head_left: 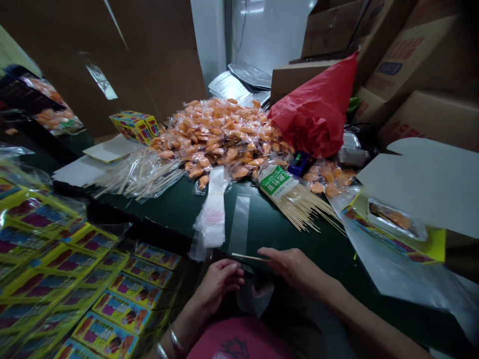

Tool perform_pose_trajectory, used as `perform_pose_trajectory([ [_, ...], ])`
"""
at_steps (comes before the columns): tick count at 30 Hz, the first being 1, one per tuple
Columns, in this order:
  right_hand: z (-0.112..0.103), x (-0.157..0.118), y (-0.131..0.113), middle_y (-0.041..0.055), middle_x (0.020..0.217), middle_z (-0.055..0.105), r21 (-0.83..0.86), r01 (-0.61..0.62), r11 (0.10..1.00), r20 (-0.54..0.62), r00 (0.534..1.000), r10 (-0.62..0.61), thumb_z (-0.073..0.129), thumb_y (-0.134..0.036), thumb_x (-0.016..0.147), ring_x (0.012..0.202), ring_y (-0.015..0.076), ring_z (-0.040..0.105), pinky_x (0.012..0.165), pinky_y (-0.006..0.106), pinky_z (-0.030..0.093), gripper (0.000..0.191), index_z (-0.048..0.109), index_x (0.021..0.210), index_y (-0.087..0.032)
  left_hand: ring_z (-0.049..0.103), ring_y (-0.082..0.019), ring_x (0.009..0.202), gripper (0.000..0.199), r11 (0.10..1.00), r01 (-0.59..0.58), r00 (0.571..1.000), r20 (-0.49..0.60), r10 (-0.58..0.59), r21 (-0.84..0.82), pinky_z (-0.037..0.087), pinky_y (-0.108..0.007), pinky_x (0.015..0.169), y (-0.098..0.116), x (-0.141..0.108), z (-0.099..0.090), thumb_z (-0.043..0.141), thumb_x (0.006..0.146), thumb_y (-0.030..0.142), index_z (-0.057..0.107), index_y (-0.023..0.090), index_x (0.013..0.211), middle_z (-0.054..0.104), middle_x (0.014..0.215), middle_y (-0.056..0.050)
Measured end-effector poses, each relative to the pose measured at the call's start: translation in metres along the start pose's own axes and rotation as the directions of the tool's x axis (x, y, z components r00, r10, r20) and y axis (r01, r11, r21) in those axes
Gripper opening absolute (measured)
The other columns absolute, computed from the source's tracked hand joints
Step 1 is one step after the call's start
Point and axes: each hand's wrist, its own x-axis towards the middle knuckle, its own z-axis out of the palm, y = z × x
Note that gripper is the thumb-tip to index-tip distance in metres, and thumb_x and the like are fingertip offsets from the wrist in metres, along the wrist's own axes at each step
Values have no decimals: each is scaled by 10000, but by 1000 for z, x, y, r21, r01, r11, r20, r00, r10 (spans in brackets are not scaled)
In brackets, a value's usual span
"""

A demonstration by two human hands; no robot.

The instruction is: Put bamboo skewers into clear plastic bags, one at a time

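Low over the near edge of the table, my right hand (294, 267) is closed on a thin bamboo stick (249, 257), which points left. My left hand (223, 280) is at the left of the stick's end, fingers curled and thumb against them; what they hold, if anything, is hidden. Just beyond my hands lie a banded stack of clear plastic sleeves (213, 214) and one flat clear sleeve (240, 219). Further right, bamboo sticks (299, 202) fan out of an open pack with a green label (276, 182).
A heap of wrapped orange pieces (220, 129) covers the table's back, beside a red bag (318, 107). Bagged pale sticks (140, 172) lie left. Yellow printed boxes (121, 301) fill the lower left. An open box with a silver tray (396, 219) lies right, below stacked cartons (430, 119).
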Motion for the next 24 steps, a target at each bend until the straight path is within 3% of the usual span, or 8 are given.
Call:
perform_pose_trajectory([
  [4, 7, 8, -11, 27, 799, 662, -237, 81, 968, 100, 993, -58, 513, -204, 857, 662, 162, 626, 547, 217, 327, 283, 542, 1133, -265, 620, -103, 552, 213, 998, -51, 999, -12, 51, 35, 459, -181, 502, 3, 2, 6, 705, 700, 259, 629, 111, 832, 659, 696, -40],
  [8, 9, 10, -15, 50, 818, 655, -388, 59, 920, 134, 991, -7, 520, -187, 857, 661, 179, 638, 535, 228, 322, 300, 530, 1150, -254, 629, -106, 550, 198, 998, -53, 998, -21, 53, 14, 462, -180, 499, 2, 0, 7, 689, 705, 234, 623, 117, 850, 664, 691, -37],
  [19, 4, -5, -22, 54, 866, 628, -443, 6, 897, 85, 996, 35, 501, -148, 870, 722, 187, 633, 519, 249, 315, 323, 519, 1176, -252, 627, -106, 523, 250, 993, -117, 993, -27, 117, 25, 439, -170, 478, -4, -2, 8, 704, 670, 284, 580, 127, 820, 667, 676, -27],
  [24, 8, -2, -21, 69, 897, 627, -472, -96, 876, 50, 990, 135, 473, -102, 867, 773, 187, 630, 554, 232, 351, 368, 503, 1201, -253, 624, -105, 515, 251, 991, -127, 991, -31, 128, 29, 431, -173, 483, 0, -6, 13, 692, 654, 298, 572, 130, 797, 663, 672, -21],
])
